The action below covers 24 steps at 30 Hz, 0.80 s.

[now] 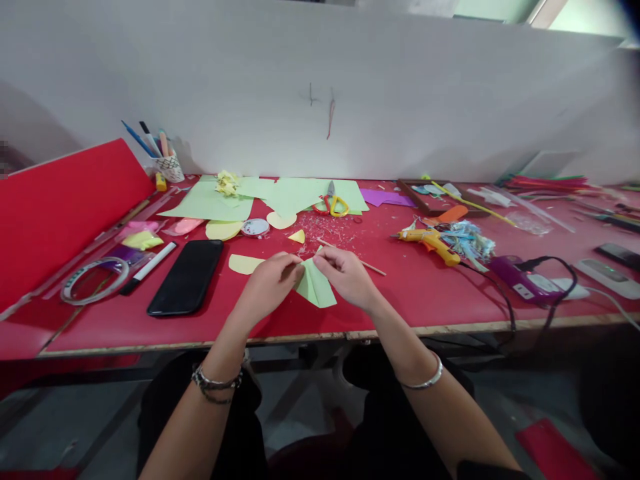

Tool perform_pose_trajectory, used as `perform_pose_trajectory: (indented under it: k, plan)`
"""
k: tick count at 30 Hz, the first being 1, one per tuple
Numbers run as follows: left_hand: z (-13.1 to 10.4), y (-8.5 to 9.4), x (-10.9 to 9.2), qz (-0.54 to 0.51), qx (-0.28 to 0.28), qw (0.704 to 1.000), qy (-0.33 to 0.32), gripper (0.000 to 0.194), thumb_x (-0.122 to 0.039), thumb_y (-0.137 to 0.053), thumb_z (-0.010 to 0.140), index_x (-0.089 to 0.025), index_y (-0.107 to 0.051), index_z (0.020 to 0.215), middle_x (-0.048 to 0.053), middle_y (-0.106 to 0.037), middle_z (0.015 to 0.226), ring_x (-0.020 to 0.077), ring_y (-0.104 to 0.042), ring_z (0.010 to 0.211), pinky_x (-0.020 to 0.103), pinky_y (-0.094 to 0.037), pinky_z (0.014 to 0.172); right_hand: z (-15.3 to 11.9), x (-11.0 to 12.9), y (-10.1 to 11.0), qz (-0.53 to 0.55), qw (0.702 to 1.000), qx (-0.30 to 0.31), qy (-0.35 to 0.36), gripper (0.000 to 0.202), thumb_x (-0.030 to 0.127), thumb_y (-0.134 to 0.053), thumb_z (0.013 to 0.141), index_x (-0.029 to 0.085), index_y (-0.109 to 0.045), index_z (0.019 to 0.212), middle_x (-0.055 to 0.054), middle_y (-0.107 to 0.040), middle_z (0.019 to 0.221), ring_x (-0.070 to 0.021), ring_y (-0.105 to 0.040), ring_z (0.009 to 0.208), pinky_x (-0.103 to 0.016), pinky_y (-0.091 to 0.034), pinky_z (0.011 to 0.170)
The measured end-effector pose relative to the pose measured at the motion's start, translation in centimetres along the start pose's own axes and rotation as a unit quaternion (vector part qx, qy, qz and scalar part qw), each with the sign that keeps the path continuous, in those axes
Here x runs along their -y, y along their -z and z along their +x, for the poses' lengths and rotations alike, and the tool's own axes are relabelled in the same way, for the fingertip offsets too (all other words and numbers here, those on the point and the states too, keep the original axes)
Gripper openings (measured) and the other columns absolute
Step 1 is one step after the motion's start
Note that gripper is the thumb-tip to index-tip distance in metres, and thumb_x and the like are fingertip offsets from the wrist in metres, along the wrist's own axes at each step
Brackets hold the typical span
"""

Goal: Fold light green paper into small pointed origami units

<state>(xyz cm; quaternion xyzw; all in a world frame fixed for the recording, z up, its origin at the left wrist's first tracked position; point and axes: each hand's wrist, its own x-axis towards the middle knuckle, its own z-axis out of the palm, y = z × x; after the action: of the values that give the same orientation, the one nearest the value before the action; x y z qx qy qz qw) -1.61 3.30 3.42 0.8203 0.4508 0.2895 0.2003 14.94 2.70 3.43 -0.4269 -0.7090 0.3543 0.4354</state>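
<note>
Between my hands is a folded piece of light green paper [316, 285], creased into a fan-like shape and held just above the red table. My left hand [273, 283] pinches its left side with thumb and fingers. The opposite edge is pinched by my right hand [346, 275]. A thin wooden stick [374, 269] lies behind my right hand, partly covered by it. Close to my left hand are a pale yellow half-round paper piece [245, 265] and a small yellow wedge [297, 237]. Scissors [332, 201] with red and yellow handles rest on green paper sheets [293, 197] farther back.
A black phone [186, 278], a marker [149, 268] and a tape roll [95, 281] lie to the left. On the right are a yellow glue gun [430, 243] with its cord and a purple power strip [525, 279]. A pen cup [170, 167] stands at the back left.
</note>
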Motion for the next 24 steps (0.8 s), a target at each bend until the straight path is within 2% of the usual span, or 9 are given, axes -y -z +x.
perform_pose_trajectory:
  k: [4, 9, 17, 24]
  plan:
    - [0.2, -0.9, -0.3, -0.069, -0.029, 0.997, 0.007, 0.032, -0.034, -0.033, 0.088, -0.017, -0.047, 0.065, -0.001, -0.049, 0.064, 0.0122, -0.048, 0.061, 0.022, -0.037, 0.056, -0.1, 0.0, 0.0, 0.074, 0.996, -0.028, -0.032, 0.021, 0.033, -0.045, 0.08, 0.017, -0.047, 0.066, 0.004, -0.04, 0.057, -0.0078, -0.036, 0.049, -0.02, -0.028, 0.044]
    - [0.1, -1.6, -1.0, -0.14, -0.063, 0.987, 0.052, 0.033, -0.035, -0.037, 0.086, -0.018, -0.037, 0.058, -0.004, -0.034, 0.054, 0.0093, -0.034, 0.05, 0.021, -0.028, 0.047, -0.3, -0.5, -0.1, 0.096, 0.995, -0.028, -0.031, 0.027, 0.036, -0.046, 0.08, 0.018, -0.043, 0.06, 0.004, -0.037, 0.056, -0.0075, -0.034, 0.049, -0.02, -0.028, 0.044]
    - [-0.1, -2.0, -1.1, -0.131, -0.121, 0.982, 0.061, 0.033, -0.036, -0.041, 0.084, -0.017, -0.038, 0.057, -0.004, -0.038, 0.055, 0.0091, -0.035, 0.052, 0.021, -0.027, 0.048, -0.6, -1.3, -0.6, 0.111, 0.993, -0.019, -0.039, 0.034, 0.04, -0.047, 0.079, 0.018, -0.037, 0.055, 0.005, -0.033, 0.053, -0.0072, -0.032, 0.049, -0.021, -0.027, 0.046]
    - [-0.2, -2.2, -1.0, -0.11, -0.167, 0.978, 0.054, 0.036, -0.032, -0.042, 0.085, -0.017, -0.03, 0.054, -0.005, -0.029, 0.051, 0.0078, -0.028, 0.049, 0.021, -0.023, 0.048, -0.7, -1.3, -1.0, 0.069, 0.997, -0.036, -0.026, 0.032, 0.035, -0.046, 0.08, 0.018, -0.037, 0.056, 0.005, -0.033, 0.052, -0.0064, -0.031, 0.048, -0.02, -0.025, 0.045]
